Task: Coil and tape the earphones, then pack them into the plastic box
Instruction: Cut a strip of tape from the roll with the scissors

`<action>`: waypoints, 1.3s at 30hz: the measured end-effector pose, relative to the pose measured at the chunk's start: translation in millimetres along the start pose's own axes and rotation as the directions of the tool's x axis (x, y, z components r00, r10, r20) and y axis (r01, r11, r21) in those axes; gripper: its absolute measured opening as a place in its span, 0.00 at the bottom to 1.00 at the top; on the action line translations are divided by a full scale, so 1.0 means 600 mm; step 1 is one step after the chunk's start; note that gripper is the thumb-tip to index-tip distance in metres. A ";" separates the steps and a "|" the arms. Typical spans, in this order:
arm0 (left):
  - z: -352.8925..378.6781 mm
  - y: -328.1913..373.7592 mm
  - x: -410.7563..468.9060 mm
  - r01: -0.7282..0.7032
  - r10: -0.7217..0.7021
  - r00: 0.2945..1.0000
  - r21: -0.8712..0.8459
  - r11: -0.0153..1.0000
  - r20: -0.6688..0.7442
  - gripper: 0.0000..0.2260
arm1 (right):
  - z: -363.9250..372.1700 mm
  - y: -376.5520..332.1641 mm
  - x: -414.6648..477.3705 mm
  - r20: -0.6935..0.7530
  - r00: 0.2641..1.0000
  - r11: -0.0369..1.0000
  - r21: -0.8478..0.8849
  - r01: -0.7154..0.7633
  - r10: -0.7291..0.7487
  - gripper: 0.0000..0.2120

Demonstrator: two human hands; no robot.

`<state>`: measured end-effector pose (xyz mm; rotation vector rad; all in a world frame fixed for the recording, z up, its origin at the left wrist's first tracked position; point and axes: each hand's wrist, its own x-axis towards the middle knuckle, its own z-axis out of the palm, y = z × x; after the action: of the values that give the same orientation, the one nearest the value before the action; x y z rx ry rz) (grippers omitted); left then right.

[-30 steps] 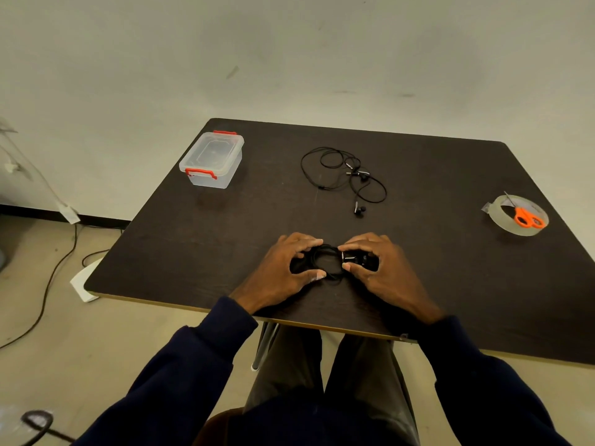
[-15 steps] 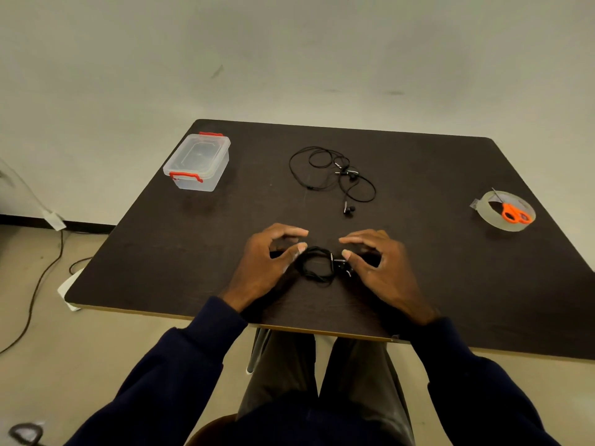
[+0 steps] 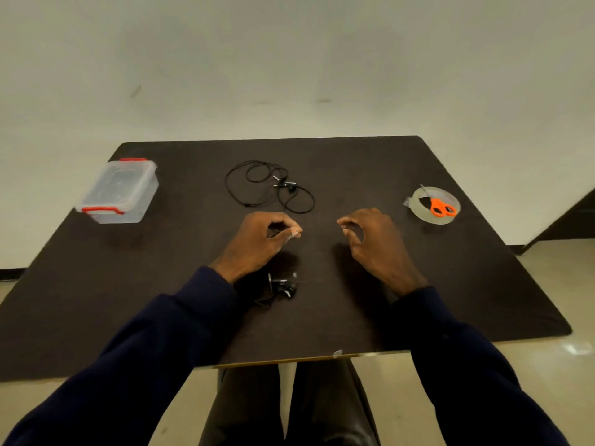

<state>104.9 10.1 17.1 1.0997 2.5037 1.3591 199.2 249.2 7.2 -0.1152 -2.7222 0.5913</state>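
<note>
Two sets of earphones are lying on the surface (image 3: 354,175). A coiled set (image 3: 281,287) is sitting toward the near edge, just nearward of the left hand (image 3: 262,241), and a loose set (image 3: 269,185) is sprawling just beyond that hand toward the far edge. Both hands are hovering with fingers curled, thumb meeting forefinger, and nothing is showing in either. The tape roll (image 3: 424,216), carrying scissors (image 3: 443,209), is resting by the right edge, nearer the right hand (image 3: 375,244), so fetching tape is probably falling to that hand. The plastic box (image 3: 122,191) is waiting at the far left corner.
</note>
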 end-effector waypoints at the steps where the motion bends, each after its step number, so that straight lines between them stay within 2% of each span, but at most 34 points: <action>1: 0.006 0.000 0.010 -0.002 0.002 1.000 0.013 1.000 -0.003 0.04 | -0.009 0.010 0.003 -0.019 0.999 0.999 -0.037 -0.027 0.026 0.12; 4: 0.023 0.006 0.036 -0.002 0.005 0.999 0.051 0.999 -0.046 0.04 | -0.031 0.042 0.014 -0.133 0.986 0.982 -0.145 -0.122 0.103 0.13; 7: 0.045 0.017 0.056 -0.002 0.005 0.998 0.054 0.999 -0.058 0.04 | -0.048 0.080 0.028 -0.238 0.942 0.918 -0.263 -0.297 0.237 0.15; 10: 0.065 0.026 0.077 0.012 -0.011 1.000 0.053 0.999 -0.026 0.03 | -0.059 0.121 0.043 -0.194 0.906 0.829 -0.368 -0.422 0.375 0.20; 15: 0.079 0.032 0.100 0.042 -0.043 0.999 0.051 0.998 0.021 0.03 | -0.056 0.140 0.059 -0.148 0.894 0.788 -0.426 -0.444 0.423 0.16; 18: 0.081 0.030 0.104 0.051 -0.053 0.998 0.061 0.997 0.033 0.04 | -0.058 0.140 0.060 -0.158 0.898 0.820 -0.365 -0.440 0.412 0.12; 23: 0.073 0.019 0.100 0.075 -0.078 0.996 0.063 0.995 0.032 0.04 | -0.052 0.096 0.046 -0.087 0.935 0.901 -0.253 -0.353 0.343 0.17; 27: 0.057 0.009 0.086 0.126 -0.127 0.992 0.034 0.991 0.008 0.03 | -0.020 0.021 0.029 0.042 0.978 0.961 -0.203 -0.190 0.202 0.19; 30: 0.037 -0.006 0.067 0.159 -0.158 0.987 0.049 0.986 -0.022 0.07 | 0.009 -0.035 0.017 0.129 0.987 0.986 -0.150 -0.072 0.092 0.21; 36: 0.005 -0.028 0.015 0.232 -0.228 0.972 0.082 0.969 -0.050 0.18 | 0.055 -0.075 0.007 0.111 0.989 0.995 -0.017 0.098 -0.096 0.15; 39: 0.008 -0.038 0.000 0.278 -0.275 0.960 0.054 0.959 -0.059 0.19 | 0.051 -0.074 0.009 0.015 0.994 0.993 0.043 0.108 -0.109 0.17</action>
<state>94.6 5.5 -3.0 0.6950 2.6287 1.2540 182.9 197.9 1.7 0.0482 -2.7097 0.6210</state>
